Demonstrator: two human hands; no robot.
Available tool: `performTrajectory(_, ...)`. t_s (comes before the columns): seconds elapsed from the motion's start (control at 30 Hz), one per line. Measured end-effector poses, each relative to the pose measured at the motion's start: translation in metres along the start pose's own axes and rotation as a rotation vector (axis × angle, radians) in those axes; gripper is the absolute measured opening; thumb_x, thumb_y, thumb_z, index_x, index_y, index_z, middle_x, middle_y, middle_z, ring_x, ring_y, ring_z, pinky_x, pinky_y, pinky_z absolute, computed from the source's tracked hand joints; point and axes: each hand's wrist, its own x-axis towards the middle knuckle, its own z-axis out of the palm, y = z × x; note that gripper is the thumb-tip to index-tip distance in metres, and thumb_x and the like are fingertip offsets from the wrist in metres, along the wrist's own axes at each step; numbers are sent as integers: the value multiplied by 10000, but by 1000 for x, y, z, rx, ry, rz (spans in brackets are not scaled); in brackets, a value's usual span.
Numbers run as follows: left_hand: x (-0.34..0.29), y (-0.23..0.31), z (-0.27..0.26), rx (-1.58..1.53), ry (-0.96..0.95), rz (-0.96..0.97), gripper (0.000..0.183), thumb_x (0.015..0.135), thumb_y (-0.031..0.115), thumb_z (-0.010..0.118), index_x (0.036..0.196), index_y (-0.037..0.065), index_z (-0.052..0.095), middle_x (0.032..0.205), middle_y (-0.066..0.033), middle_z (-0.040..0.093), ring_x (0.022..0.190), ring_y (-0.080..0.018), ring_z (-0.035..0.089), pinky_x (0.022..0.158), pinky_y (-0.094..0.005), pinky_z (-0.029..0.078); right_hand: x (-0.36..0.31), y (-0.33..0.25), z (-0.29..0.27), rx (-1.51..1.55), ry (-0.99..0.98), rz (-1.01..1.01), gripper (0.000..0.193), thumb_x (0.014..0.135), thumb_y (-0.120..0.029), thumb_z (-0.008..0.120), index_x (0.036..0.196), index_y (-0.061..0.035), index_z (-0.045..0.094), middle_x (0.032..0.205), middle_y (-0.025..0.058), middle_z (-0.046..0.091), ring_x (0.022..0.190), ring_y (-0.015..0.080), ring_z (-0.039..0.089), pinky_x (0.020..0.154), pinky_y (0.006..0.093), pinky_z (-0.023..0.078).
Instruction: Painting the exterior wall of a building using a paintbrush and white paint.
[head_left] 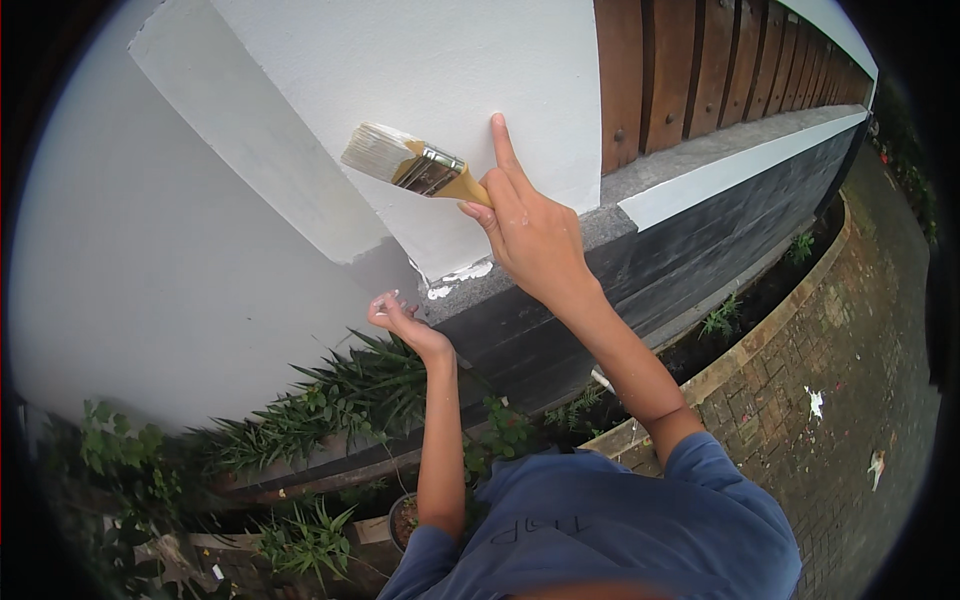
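Note:
My right hand (535,235) grips a paintbrush (465,185) by its yellowish handle, with the thumb and folded fingers around it. Its index finger stretches up against the white wall panel (450,80). The brush's wide, whitish bristles point to the upper left, in front of the panel. Lower and to the left, my left hand (405,318) is bent at the wrist near the panel's bottom corner. Its fingers curl loosely, with white paint on the tips and nothing visible in them. White paint smears (462,275) lie on the grey ledge (595,228) under the panel.
Brown wooden slats (672,75) run to the right of the panel, above dark cladding (560,325). A grey wall (170,270) spans the left. Leafy plants (350,390) and a plant pot (403,522) stand below. A curved curb (750,350) edges the brick paving (790,450).

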Motion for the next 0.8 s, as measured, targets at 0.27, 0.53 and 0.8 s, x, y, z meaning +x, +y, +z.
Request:
performTrajectory(0.27, 1, -3, 0, -12, -11, 0, 237, 928, 346, 360, 1040, 137, 363, 1030, -5, 417, 874, -132, 345, 778, -308, 313, -15, -8, 9, 44, -38, -14, 325, 846, -316, 584, 776, -38, 430, 1319, 254, 414, 478, 207, 567, 412, 275, 443)
performTrajectory(0.53, -1, 1, 3, 15, -6, 7, 264, 948, 318, 337, 1055, 79, 366, 1024, -44, 394, 885, -140, 370, 770, -302, 328, -32, 3, 25, 557, -28, 12, 347, 938, -386, 409, 781, -76, 399, 1285, 264, 451, 422, 123, 489, 371, 231, 400)
performTrajectory(0.8, 0, 5, -6, 54, 21, 37, 241, 940, 284, 359, 1016, 55, 375, 964, -38, 373, 848, -140, 364, 740, -297, 330, -47, 0, -11, 2066, 92, 306, 381, 980, -411, 128, 791, -148, 328, 1366, 287, 325, 366, 5, 360, 302, 126, 313)
